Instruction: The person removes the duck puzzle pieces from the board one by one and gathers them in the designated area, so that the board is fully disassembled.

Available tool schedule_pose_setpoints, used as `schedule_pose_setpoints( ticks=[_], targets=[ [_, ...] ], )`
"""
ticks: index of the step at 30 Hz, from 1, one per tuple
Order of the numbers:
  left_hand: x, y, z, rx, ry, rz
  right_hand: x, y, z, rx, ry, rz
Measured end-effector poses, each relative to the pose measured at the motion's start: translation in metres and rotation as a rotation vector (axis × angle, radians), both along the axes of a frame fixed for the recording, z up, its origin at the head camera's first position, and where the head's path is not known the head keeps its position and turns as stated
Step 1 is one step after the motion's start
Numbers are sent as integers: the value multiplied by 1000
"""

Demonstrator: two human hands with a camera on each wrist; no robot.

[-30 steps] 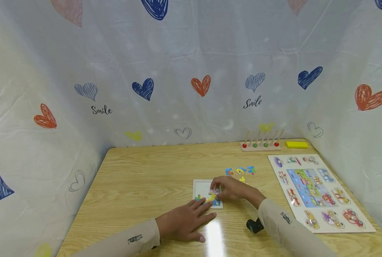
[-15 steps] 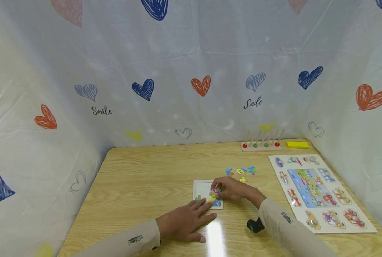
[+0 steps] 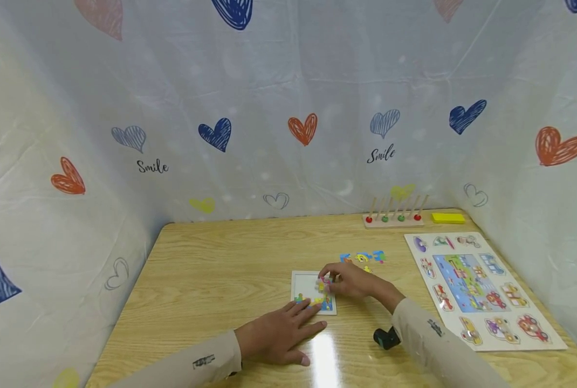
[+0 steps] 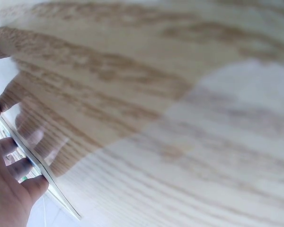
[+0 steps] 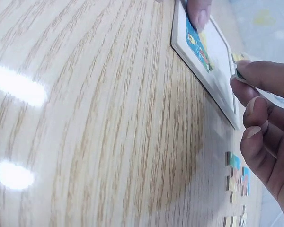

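A small white-framed puzzle tray [image 3: 302,281] lies on the table, with several jigsaw pieces fitted along its near edge. My right hand [image 3: 350,281] pinches a pink-and-yellow jigsaw piece [image 3: 324,283] between thumb and fingers, over the tray's right side. In the right wrist view, that piece [image 5: 239,74] stands raised at the fingertips, above the tray's rim [image 5: 201,69]. My left hand [image 3: 281,333] lies spread with its fingertips over the tray's near edge and the fitted pieces, hiding some of them.
Several loose jigsaw pieces [image 3: 363,257] lie just behind my right hand. A large picture puzzle board [image 3: 426,280] covers the right side. Further back stand a peg rack [image 3: 395,224] with beads and a yellow block [image 3: 447,218]. A black object [image 3: 385,338] sits by my right sleeve.
My right hand has raised the jigsaw piece and shifted it slightly away from me, uncovering more of the fitted pieces below it. The left hand keeps its place.
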State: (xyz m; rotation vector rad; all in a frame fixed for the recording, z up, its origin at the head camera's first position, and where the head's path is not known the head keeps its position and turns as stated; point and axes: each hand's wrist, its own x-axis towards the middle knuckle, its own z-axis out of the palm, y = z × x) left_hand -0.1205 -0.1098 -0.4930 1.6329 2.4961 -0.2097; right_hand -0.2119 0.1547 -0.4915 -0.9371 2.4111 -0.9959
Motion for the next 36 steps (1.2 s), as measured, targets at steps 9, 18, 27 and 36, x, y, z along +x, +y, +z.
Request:
schedule_pose_setpoints(
  ticks=[9,18,27,36],
  targets=[
    [0,-1,-1,17,9,-15,0,11,-1,26,74,-32],
    [0,-2,-2,30,12,-10,1,20,-1,15,42,-80],
    [0,-2,-2,43,-6,-13,2,32,-2,-61,1,-110],
    [0,-2,-4,40,19,-12,1,44,-5,-41,94,-120]
  ],
)
